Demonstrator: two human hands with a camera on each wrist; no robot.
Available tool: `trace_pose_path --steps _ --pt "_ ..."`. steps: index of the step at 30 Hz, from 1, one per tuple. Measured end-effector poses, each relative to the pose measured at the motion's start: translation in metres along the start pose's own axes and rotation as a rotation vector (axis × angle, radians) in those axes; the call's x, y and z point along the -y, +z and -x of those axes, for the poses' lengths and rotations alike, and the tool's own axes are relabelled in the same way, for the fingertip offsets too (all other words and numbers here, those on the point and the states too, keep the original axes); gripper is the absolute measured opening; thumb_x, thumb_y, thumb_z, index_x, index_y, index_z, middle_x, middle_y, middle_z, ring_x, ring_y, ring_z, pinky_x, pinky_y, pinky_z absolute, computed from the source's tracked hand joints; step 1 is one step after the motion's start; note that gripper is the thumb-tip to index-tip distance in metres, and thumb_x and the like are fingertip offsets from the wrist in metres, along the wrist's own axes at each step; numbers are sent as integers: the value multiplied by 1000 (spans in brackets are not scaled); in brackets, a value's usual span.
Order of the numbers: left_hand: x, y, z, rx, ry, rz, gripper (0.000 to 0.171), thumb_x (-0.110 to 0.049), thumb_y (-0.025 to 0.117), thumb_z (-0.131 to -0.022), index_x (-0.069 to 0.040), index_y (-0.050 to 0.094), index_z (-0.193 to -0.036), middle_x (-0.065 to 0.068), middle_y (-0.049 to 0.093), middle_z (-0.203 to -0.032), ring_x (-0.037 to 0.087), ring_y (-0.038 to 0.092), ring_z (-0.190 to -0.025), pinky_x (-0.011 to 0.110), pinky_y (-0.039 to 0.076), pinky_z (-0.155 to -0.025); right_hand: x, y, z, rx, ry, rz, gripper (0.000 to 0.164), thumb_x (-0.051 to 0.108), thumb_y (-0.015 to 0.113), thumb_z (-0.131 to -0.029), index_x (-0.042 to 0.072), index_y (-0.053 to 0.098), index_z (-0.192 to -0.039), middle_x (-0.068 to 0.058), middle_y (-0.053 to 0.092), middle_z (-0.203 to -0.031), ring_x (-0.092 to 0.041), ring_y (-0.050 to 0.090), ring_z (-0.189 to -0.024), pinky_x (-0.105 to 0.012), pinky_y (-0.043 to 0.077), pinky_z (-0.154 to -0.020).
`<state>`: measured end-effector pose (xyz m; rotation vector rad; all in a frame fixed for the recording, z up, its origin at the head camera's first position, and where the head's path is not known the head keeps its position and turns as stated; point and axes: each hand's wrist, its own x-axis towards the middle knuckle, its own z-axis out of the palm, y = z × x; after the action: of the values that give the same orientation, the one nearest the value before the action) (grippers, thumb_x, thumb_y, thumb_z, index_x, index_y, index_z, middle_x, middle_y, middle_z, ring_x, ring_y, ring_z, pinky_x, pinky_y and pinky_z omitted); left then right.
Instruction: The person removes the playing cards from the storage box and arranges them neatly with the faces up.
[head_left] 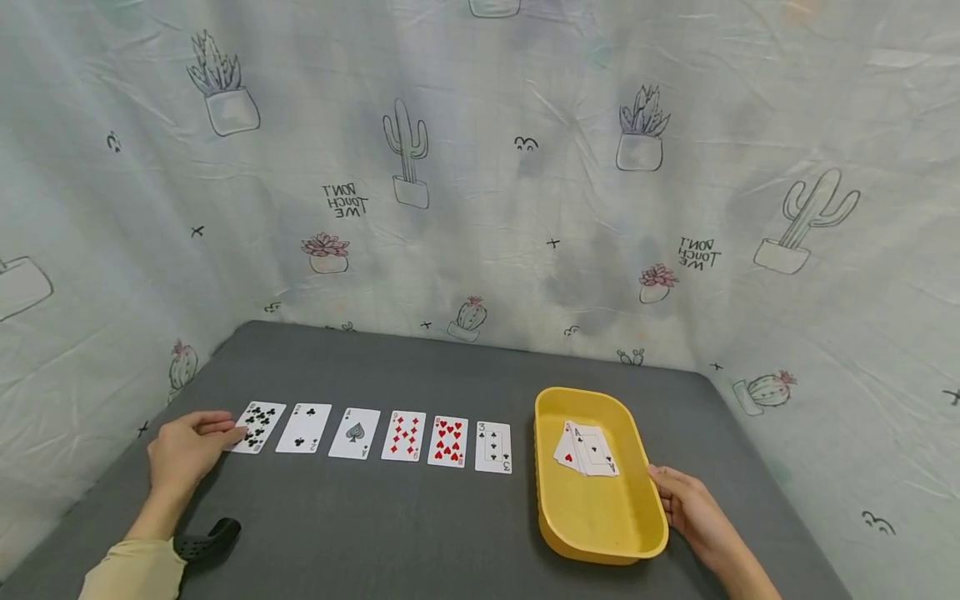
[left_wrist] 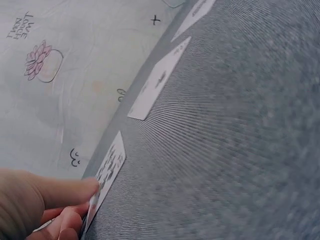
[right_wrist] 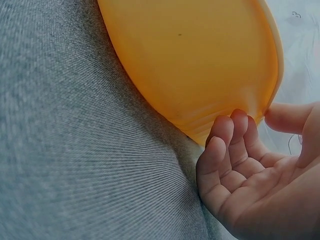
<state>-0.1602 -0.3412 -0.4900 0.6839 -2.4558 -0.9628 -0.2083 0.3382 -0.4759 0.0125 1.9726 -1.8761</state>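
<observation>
My left hand (head_left: 186, 450) is at the left end of a row of face-up playing cards. It pinches the leftmost one, a card of clubs with many pips (left_wrist: 107, 172), thumb on its face and fingers at its edge. Right of it lie a two of clubs (head_left: 303, 428), an ace of spades (head_left: 355, 433), a card of diamonds (head_left: 404, 436), a card of hearts (head_left: 447, 442) and a three of clubs (head_left: 493, 448). On the right, my right hand (head_left: 693, 508) holds the side of a yellow tray (head_left: 592, 525), thumb at the rim, bent fingers against the outer wall (right_wrist: 200, 131).
Inside the tray a few overlapping cards (head_left: 596, 452) lie face up, showing black clubs and a red heart. A black curved band (head_left: 208, 542) sits by the left wrist. Behind the dark grey table (head_left: 360, 533) hangs a pale curtain (head_left: 480, 167) printed with cacti.
</observation>
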Motion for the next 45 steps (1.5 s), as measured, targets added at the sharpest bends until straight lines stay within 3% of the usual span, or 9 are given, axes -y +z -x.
trace_pose_path --steps 8,20,25,29,34,37,39,45 --pt "4 -2 -4 -1 -84 43 52 -41 67 -91 6 67 -112 16 69 -91 23 57 -76 34 39 -61 -1 -2 0 -12 6 6 36 35 49 -104 1 61 -101 -7 64 -89 -19 64 -83 -36 54 -77" --pt "-3 -8 -4 18 -146 77 51 -38 57 -97 8 63 -118 2 68 -79 4 52 -61 26 39 -55 3 2 1 -13 -20 -6 36 34 50 -104 0 60 -100 -8 64 -89 -19 63 -80 -34 55 -72" --pt "-18 -9 2 -2 -150 194 48 -38 55 -99 6 63 -118 -10 63 -73 0 55 -62 19 45 -52 7 5 3 -47 -29 -3 33 31 52 -103 0 60 -97 -7 63 -86 -17 62 -77 -33 54 -70" --pt "-40 -7 13 19 -85 314 44 -33 54 -101 6 61 -121 -13 64 -77 2 60 -68 18 50 -55 7 4 2 -54 -26 -11 33 30 52 -104 -2 60 -100 -9 64 -89 -18 63 -78 -34 55 -71" --pt "-74 6 40 77 93 375 35 -26 54 -102 5 63 -117 2 69 -88 9 63 -76 21 53 -61 4 5 0 -31 -33 -14 37 30 51 -104 -6 59 -107 -12 65 -94 -20 64 -82 -36 55 -73" --pt "-103 21 61 160 189 397 31 -23 56 -102 4 65 -113 12 69 -92 14 65 -77 25 54 -62 3 6 1 -34 -32 -12 37 31 51 -104 -4 59 -105 -11 65 -92 -20 64 -80 -35 55 -72" --pt "-125 31 78 252 225 433 27 -20 59 -101 3 65 -112 15 68 -94 18 66 -79 29 56 -64 2 6 1 -41 -28 -14 35 31 51 -104 -3 59 -103 -11 64 -90 -19 63 -79 -35 55 -71" --pt "-191 65 135 626 284 606 15 -9 63 -97 -2 63 -110 10 66 -95 23 66 -83 39 58 -70 0 5 0 -52 -59 -27 35 30 51 -104 -4 59 -103 -10 64 -89 -18 63 -77 -34 55 -70"
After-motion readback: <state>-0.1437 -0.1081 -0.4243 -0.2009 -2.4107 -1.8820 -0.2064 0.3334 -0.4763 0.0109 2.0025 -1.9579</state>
